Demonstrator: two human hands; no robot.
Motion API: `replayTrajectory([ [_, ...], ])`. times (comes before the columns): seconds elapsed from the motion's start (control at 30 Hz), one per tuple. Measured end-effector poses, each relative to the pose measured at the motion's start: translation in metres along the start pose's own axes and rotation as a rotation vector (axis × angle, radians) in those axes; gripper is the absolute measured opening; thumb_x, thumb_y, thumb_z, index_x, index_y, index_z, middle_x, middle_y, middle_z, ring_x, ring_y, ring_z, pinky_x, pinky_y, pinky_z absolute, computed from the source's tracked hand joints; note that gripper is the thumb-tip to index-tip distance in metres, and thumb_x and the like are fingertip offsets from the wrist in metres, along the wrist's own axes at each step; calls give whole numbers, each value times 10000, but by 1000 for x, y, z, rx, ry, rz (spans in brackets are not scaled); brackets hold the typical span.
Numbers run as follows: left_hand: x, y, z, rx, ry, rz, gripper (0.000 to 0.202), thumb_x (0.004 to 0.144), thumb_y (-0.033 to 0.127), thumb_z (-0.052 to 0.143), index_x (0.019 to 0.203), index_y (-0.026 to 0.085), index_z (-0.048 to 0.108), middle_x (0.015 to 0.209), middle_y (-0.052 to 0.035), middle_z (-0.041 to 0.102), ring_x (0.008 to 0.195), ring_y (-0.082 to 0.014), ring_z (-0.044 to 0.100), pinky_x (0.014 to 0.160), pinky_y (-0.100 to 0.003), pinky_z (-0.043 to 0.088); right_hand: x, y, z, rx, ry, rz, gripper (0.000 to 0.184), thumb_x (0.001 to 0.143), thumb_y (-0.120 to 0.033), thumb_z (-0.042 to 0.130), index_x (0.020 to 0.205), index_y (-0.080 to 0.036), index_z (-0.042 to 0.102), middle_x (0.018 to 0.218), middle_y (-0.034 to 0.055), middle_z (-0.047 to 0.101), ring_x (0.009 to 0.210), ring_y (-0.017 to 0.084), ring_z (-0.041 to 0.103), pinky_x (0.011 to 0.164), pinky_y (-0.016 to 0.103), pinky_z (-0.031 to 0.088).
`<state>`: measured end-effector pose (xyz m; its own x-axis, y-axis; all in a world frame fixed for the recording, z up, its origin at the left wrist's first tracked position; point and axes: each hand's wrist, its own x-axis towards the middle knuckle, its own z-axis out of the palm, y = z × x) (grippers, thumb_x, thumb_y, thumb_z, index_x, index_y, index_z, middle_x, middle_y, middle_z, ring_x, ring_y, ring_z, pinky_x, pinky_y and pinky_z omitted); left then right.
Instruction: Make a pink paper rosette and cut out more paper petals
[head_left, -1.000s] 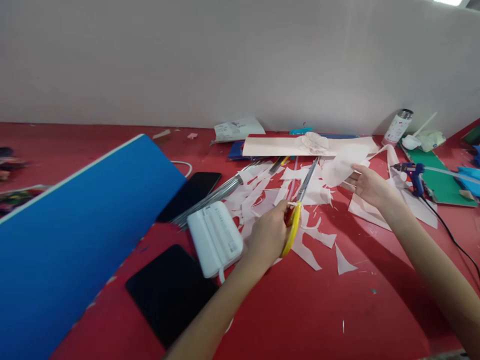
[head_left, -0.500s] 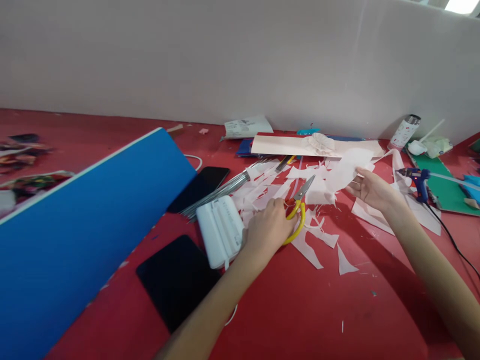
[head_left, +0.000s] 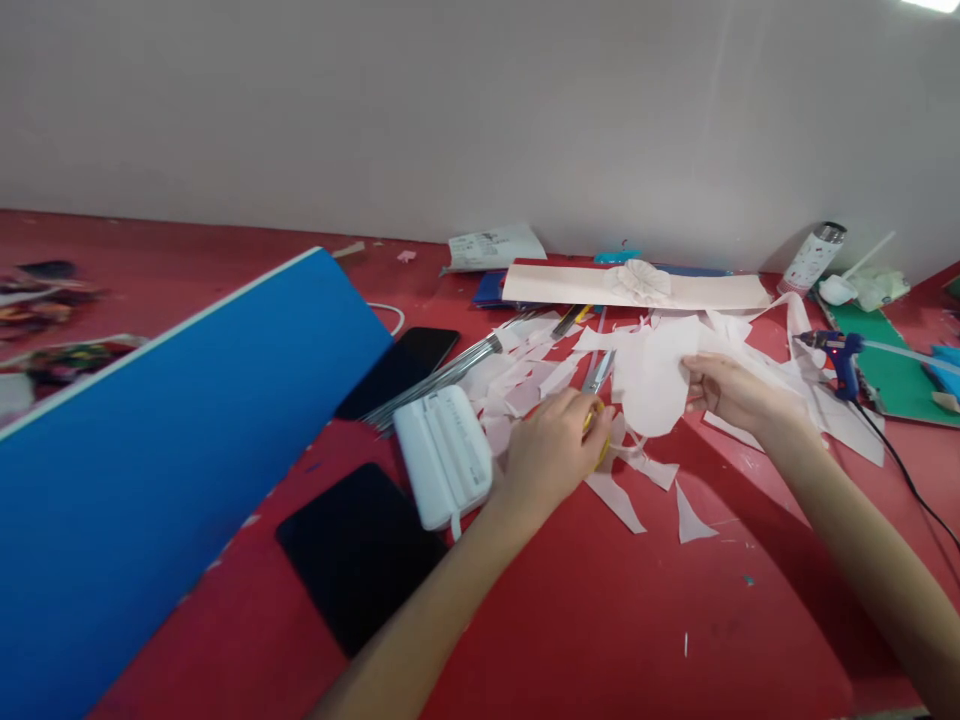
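My left hand is shut around the yellow handles of a pair of scissors, and the hand hides most of those handles. The steel blades stick out past my fingers, pointing away from me, and they look closed. My right hand grips the edge of a pale pink paper sheet with a rounded, cut lower edge. The blade tips lie just left of that sheet. Many pale pink paper scraps are scattered under and around both hands.
On the red table lie a white power bank, metal rods, a phone and a black tablet. A blue board slants in at left. A glue gun rests at right.
My right hand has lowered the paper sheet onto the table and it now lies spread out. My left hand has moved slightly right, covering more of the scissors, whose blades have closed.
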<state>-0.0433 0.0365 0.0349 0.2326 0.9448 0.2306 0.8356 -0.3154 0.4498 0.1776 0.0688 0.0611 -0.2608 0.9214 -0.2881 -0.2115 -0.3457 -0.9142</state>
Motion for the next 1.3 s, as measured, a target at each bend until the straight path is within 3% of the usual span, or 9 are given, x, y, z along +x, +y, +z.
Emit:
replayTrajectory([
  [0.1, -2, 4, 8, -498, -111, -31, 362, 910, 402, 298, 767, 186, 551, 681, -7, 559, 656, -154, 545, 627, -264, 440, 0, 8, 5, -113, -106, 29, 206, 736, -357, 681, 705, -168, 606, 611, -25, 572, 564, 93, 559, 582, 250, 537],
  [0.2, -2, 6, 16, -700, -170, -121, 260, 846, 429, 423, 759, 196, 498, 623, 39, 480, 579, -126, 473, 550, -233, 397, 1, 14, 8, -201, -180, 38, 232, 751, -389, 664, 709, -165, 623, 641, -13, 603, 610, 103, 587, 606, 266, 546],
  [0.4, -1, 6, 14, -643, -72, -126, 190, 764, 334, 476, 643, 191, 444, 611, 44, 434, 603, -117, 427, 571, -234, 357, 2, 14, 9, -349, -155, 2, 198, 762, -360, 644, 699, -174, 615, 648, -12, 613, 586, 93, 601, 544, 212, 508],
  [0.57, -2, 10, 8, -555, -137, -113, 220, 728, 291, 468, 561, 193, 363, 548, 56, 324, 549, -102, 338, 531, -235, 304, 3, 11, 11, -418, -63, -47, 185, 721, -342, 666, 695, -165, 618, 628, -7, 607, 542, 90, 574, 465, 196, 445],
  [0.73, -1, 7, 7, -689, -92, -207, 193, 754, 379, 491, 714, 191, 500, 678, 29, 478, 650, -138, 466, 551, -232, 389, 6, 12, 7, -422, 46, -81, 164, 715, -315, 662, 686, -167, 597, 597, -19, 592, 503, 77, 546, 456, 194, 421],
  [1.03, 8, -5, -3, -893, 39, -343, 282, 703, 410, 575, 857, 178, 529, 780, -4, 565, 700, -157, 532, 582, -236, 430, 5, 7, -7, -574, -134, -88, 205, 740, -345, 661, 642, -173, 608, 625, -20, 579, 570, 89, 540, 534, 220, 417],
  [1.1, 9, -6, -6, -890, -3, -305, 274, 695, 407, 582, 835, 175, 543, 767, -3, 567, 681, -150, 524, 568, -232, 414, 3, 4, -8, -611, -191, -95, 172, 741, -352, 663, 708, -183, 655, 722, -1, 624, 665, 116, 574, 614, 249, 450],
  [1.2, 8, -4, -10, -850, -184, -245, 239, 682, 397, 595, 780, 180, 568, 711, 15, 550, 616, -125, 490, 523, -215, 361, 0, 2, -5, -623, -277, -99, 213, 761, -356, 650, 928, -233, 701, 961, 28, 674, 895, 165, 601, 788, 305, 463],
  [1.3, 6, 0, -12, -796, -317, -209, 193, 665, 357, 604, 739, 181, 577, 648, 34, 515, 566, -105, 453, 501, -211, 328, -3, 3, 0, -675, -407, -50, 225, 780, -357, 631, 967, -253, 697, 1004, 15, 676, 947, 162, 590, 835, 302, 442],
])
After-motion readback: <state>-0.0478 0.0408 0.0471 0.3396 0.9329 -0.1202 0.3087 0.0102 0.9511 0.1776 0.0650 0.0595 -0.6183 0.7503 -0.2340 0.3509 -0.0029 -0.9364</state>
